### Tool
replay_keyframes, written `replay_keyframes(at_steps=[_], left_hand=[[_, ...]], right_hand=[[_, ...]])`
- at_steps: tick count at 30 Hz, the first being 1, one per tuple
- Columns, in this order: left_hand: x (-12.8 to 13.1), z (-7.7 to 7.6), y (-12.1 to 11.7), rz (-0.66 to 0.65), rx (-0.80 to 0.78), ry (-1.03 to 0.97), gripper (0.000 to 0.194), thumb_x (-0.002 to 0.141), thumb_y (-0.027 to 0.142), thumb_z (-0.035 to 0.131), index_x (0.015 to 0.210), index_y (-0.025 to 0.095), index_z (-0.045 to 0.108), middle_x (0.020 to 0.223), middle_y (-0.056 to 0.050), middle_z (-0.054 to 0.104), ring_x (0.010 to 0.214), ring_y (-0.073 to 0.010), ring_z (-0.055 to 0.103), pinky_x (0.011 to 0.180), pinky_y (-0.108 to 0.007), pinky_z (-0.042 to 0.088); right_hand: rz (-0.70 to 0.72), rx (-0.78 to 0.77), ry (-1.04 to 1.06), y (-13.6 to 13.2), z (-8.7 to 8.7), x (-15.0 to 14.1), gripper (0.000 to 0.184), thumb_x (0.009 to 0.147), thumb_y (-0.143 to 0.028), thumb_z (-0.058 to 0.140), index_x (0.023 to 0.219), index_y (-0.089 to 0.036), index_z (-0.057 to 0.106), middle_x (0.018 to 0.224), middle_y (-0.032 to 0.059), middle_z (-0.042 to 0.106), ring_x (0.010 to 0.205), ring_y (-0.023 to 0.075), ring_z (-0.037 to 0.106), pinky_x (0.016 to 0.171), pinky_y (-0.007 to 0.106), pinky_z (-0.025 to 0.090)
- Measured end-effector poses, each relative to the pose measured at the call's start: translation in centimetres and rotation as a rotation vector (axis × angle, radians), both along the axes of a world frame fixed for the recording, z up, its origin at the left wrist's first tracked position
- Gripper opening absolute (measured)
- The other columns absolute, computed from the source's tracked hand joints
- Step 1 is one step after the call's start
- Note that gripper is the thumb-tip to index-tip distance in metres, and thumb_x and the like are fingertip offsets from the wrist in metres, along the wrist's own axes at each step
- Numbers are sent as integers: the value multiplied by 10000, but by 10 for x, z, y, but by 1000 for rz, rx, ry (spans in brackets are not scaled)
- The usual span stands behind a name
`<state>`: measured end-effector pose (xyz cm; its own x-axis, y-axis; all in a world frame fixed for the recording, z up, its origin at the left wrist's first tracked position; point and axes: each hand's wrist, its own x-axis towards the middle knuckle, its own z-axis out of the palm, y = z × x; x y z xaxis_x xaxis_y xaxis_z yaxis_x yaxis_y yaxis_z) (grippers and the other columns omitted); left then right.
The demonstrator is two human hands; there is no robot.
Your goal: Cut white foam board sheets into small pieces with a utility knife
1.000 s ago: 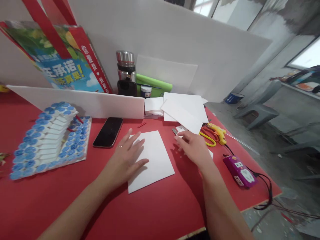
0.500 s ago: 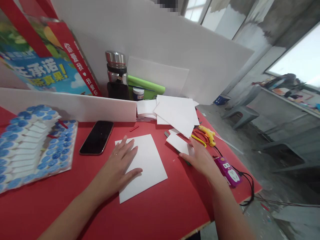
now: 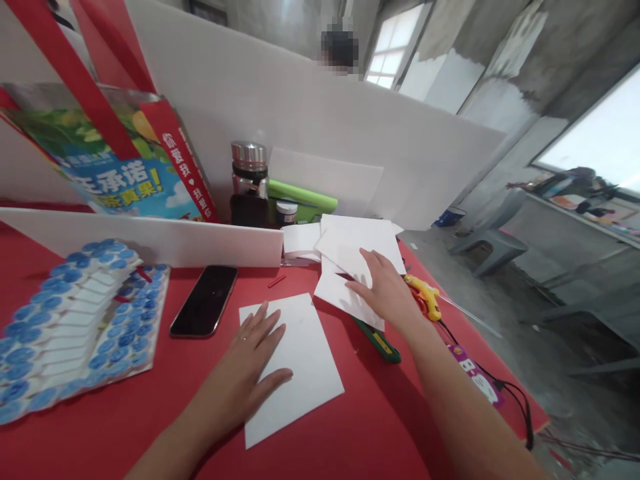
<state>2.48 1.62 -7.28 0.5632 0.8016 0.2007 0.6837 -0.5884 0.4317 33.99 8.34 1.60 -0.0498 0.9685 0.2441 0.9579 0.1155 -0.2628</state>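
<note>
My left hand (image 3: pixel 253 367) lies flat with fingers spread on a white foam-board sheet (image 3: pixel 305 380) on the red table. Over the loose white pieces to the right, my right hand (image 3: pixel 385 287) has its fingers stretched out and the thumb apart, at the edge of a white piece (image 3: pixel 333 293); whether it presses on it I cannot tell. A green utility knife (image 3: pixel 383 345) shows its handle below that piece, its other end hidden. Behind lie more stacked white sheets (image 3: pixel 363 233).
A black phone (image 3: pixel 204 301) and a blue-and-white craft model (image 3: pixel 80 327) are on the left. Along the back stand a steel flask (image 3: pixel 249 160), a small jar (image 3: pixel 287 213) and a white board (image 3: pixel 310 100). A yellow glue gun (image 3: pixel 425 297) and purple box (image 3: pixel 475 373) with cables sit at right.
My right hand has moved from beside the utility knife up onto the white pieces, leaving the knife's handle in sight. My left hand stays on its sheet. The view has tilted up.
</note>
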Motion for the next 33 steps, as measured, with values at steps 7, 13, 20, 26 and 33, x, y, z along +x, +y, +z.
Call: replay_keyframes(at_steps=[7,13,20,26,33], left_hand=[[-1,-2,0,8,22,-48,634,989,510,599,1554,242,500,1673,-124,378,1575,-400,255,1226,-628,346],[-1,-5,-3,7,51,-70,622,997,491,597,1565,265,481,1670,-114,388,1579,-379,258,1230,-608,354],[0,-8,-4,17,168,-10,601,1025,481,559,1557,214,473,1659,-124,416,1580,-353,273,1217,-605,386],[-1,-8,-1,17,220,-31,603,1020,479,569,1553,214,475,1642,-122,447,1572,-359,294,1247,-623,322],[-2,-13,-1,-7,233,6,642,1015,528,558,1564,207,463,1650,-136,430,1571,-370,294,1238,-627,323]], right_hand=[[138,-69,-323,64,-10,-6,758,847,-95,700,1556,-207,458,1607,217,453,1550,437,293,1197,653,286],[179,-41,-379,62,-26,-11,663,910,-153,648,1541,-78,460,1574,316,455,1460,465,443,1151,597,379],[103,83,-416,60,31,10,540,954,-58,481,1485,38,453,1467,329,565,1379,396,557,1134,511,425],[29,285,-654,7,90,7,486,958,-95,454,1436,-13,483,1293,283,699,1160,380,700,963,497,549],[377,237,-792,-71,19,0,623,843,3,508,1466,-12,485,1406,259,653,1263,363,669,1019,485,557]])
